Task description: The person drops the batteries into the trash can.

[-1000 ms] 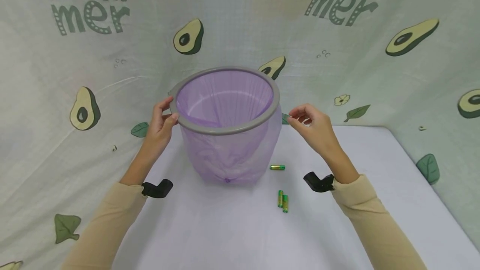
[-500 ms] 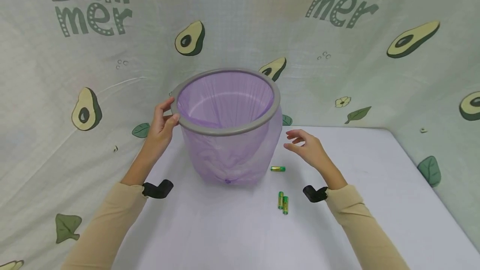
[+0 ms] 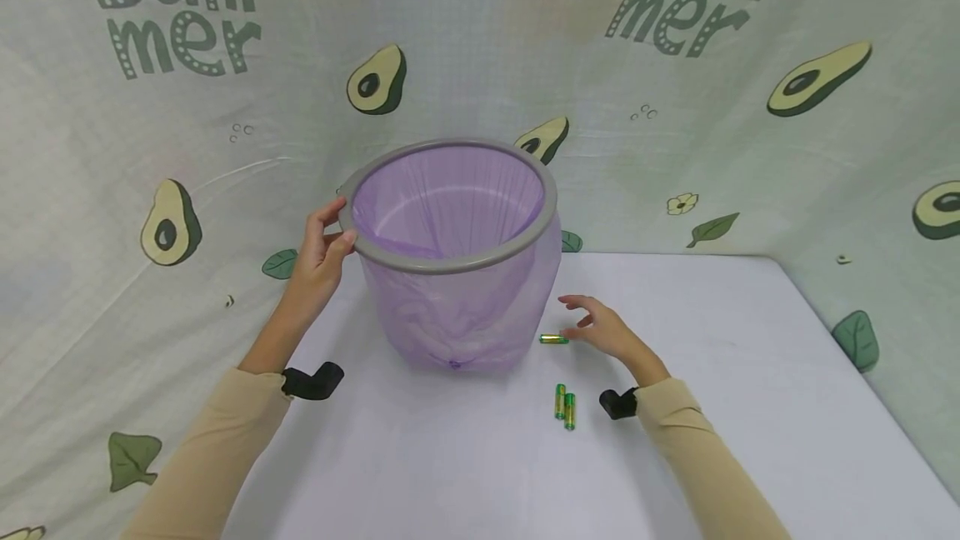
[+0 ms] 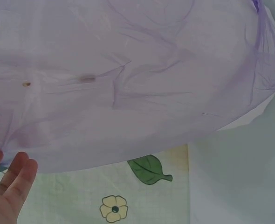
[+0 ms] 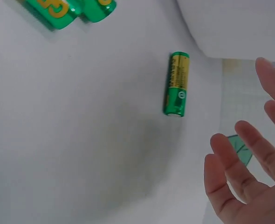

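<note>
A trash bin with a grey rim [image 3: 450,265] and a translucent purple bag [image 3: 457,315] stands on the white table. My left hand [image 3: 318,261] grips the rim at its left side, thumb in front; in the left wrist view its fingers [image 4: 21,175] lie beside the purple plastic. Beside the bin's right side, a green and gold battery [image 3: 553,339] lies on its side. Spread and slightly bent, the fingers of my right hand [image 3: 600,327] hover over that battery's right end, holding nothing. The right wrist view shows the battery [image 5: 177,84] lying apart from the fingers [image 5: 230,163].
Two more batteries lie side by side nearer the front, a left one [image 3: 560,401] and a right one [image 3: 570,412]. Behind the table [image 3: 712,340] hangs a cloth [image 3: 465,40] printed with avocados and leaves. A black wrist mount [image 3: 313,380] sits at the left cuff.
My right hand has come down from beside the bin's upper right side to the single battery, its fingers spreading. The left hand keeps its grip on the rim; the batteries stay where they were.
</note>
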The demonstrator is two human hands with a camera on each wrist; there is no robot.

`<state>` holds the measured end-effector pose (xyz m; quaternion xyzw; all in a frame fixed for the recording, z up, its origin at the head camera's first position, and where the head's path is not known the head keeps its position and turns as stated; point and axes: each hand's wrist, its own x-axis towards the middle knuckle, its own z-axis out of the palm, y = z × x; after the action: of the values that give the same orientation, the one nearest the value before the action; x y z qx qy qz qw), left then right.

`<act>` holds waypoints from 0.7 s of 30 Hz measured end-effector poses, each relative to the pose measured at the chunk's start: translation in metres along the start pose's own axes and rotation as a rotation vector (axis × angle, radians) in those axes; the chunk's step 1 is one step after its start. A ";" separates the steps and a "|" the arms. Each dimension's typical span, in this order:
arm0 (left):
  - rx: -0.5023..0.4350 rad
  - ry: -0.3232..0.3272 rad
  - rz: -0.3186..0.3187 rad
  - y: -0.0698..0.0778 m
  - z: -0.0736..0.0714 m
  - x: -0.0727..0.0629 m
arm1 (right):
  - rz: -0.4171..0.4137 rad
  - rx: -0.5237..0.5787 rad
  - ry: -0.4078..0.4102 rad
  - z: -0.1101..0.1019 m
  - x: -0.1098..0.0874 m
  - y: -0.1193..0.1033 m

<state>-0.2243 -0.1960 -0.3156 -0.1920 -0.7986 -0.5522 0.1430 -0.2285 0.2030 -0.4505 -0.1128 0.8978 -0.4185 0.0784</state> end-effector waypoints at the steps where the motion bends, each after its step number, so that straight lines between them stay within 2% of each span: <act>1: 0.001 -0.001 -0.002 0.000 0.000 0.000 | 0.006 0.001 -0.001 0.002 0.001 0.002; 6: 0.002 0.000 -0.005 0.000 0.000 0.000 | 0.044 0.014 -0.010 0.009 0.003 0.010; 13: 0.010 0.006 -0.004 0.001 0.000 0.001 | 0.052 0.025 -0.040 0.018 0.006 0.017; 21: 0.017 -0.003 -0.010 0.001 -0.001 0.000 | 0.144 0.022 -0.031 0.026 0.007 0.022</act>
<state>-0.2238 -0.1968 -0.3148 -0.1874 -0.8045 -0.5458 0.1407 -0.2318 0.1959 -0.4841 -0.0537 0.8975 -0.4199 0.1235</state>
